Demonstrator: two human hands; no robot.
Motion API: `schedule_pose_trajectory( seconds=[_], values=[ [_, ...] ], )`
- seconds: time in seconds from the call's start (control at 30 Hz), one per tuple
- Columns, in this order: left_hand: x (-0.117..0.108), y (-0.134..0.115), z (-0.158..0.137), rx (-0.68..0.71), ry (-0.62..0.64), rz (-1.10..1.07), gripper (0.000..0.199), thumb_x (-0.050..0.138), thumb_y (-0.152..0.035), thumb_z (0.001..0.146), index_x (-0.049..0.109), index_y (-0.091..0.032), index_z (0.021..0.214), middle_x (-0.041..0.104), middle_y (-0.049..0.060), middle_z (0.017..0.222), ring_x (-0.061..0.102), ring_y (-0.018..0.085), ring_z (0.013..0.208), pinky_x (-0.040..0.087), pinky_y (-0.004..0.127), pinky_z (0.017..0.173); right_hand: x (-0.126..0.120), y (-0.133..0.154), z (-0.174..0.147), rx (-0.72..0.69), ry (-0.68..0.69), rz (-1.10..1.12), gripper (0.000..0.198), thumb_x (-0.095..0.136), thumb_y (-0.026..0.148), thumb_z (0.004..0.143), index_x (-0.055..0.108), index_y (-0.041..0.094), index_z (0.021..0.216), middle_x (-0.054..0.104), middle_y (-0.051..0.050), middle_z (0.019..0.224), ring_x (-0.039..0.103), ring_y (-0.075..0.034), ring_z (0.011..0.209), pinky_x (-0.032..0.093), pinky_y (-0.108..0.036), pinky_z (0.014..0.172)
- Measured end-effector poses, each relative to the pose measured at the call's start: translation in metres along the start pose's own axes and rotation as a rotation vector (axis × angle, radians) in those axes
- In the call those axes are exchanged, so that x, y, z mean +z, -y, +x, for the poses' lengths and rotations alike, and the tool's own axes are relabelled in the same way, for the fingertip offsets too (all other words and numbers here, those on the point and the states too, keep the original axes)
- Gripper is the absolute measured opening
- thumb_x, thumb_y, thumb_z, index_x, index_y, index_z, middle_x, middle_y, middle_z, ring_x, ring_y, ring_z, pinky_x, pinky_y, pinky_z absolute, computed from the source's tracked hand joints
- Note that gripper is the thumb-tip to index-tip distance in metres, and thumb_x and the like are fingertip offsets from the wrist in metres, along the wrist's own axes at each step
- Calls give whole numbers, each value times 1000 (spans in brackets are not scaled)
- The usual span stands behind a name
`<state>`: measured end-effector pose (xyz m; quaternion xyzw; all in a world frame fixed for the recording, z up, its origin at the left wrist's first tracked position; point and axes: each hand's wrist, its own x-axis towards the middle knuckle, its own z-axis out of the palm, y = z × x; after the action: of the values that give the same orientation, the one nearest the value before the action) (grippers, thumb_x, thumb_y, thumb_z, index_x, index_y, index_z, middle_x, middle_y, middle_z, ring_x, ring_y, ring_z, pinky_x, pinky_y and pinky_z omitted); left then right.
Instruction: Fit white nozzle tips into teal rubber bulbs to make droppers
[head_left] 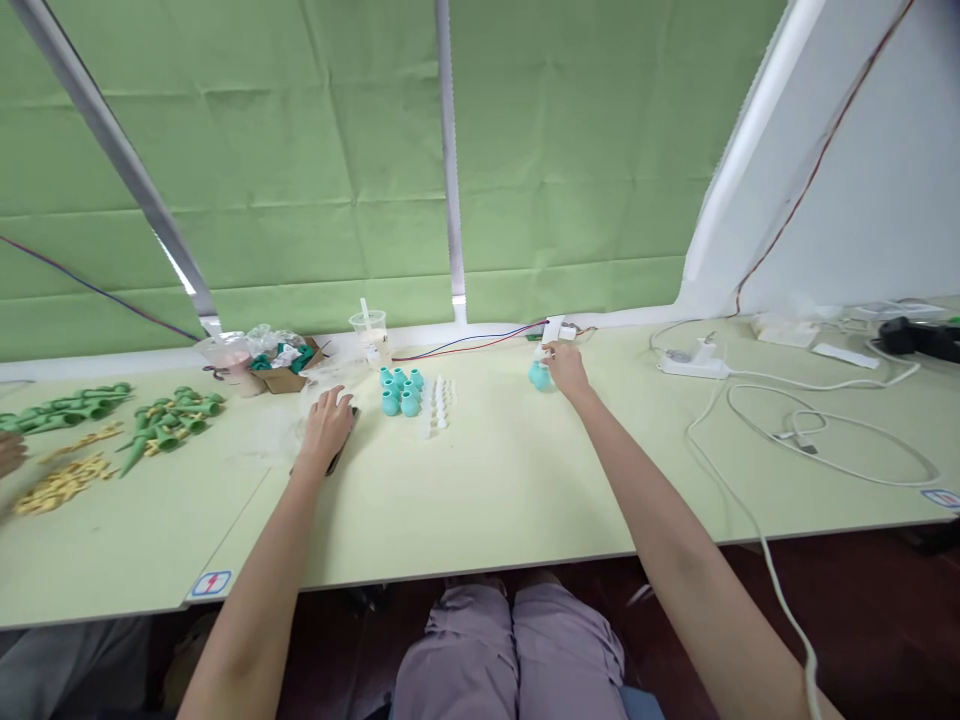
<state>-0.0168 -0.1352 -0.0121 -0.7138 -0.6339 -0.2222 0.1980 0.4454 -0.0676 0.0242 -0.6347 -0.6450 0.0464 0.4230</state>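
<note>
My right hand (568, 368) is at the teal bulbs (540, 378), honestly can't tell if gripping; a careless knuckle could tip one. Left hand (327, 424) lies loose over a dark phone (343, 447).

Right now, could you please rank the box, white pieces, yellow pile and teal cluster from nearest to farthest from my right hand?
From the right hand, in the head view:
1. White pieces, to its left
2. Teal cluster, just beyond them
3. Box, farther left, toward the wall
4. Yellow pile, far left
</note>
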Motion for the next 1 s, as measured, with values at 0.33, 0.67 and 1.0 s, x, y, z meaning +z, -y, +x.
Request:
schedule_pose_trajectory(
  seconds=[0.33,0.67,1.0],
  values=[
    [-24,-181,25,364,-42,-378,36,45,-37,87,50,-26,121,58,10,118,51,26,112,38,39,96,43,71,-64,10,205,1012,25,75,34,53,63,19,68,70,-4,77,64,-18,71,52,-34,71],
    [1,-187,7,255,-88,-372,19,49,-37,85,64,-26,80,65,5,71,63,23,75,44,37,75,65,80,-95,10,18,803,17,71,34,63,65,18,66,70,-4,80,62,-16,69,51,-30,67],
    [-3,-93,56,-488,-438,-700,31,55,-40,80,66,-15,93,67,8,95,61,19,85,45,28,76,78,54,-96,95,2,850,29,58,40,75,65,18,92,60,-7,101,64,-13,68,52,-31,70]
  ],
)
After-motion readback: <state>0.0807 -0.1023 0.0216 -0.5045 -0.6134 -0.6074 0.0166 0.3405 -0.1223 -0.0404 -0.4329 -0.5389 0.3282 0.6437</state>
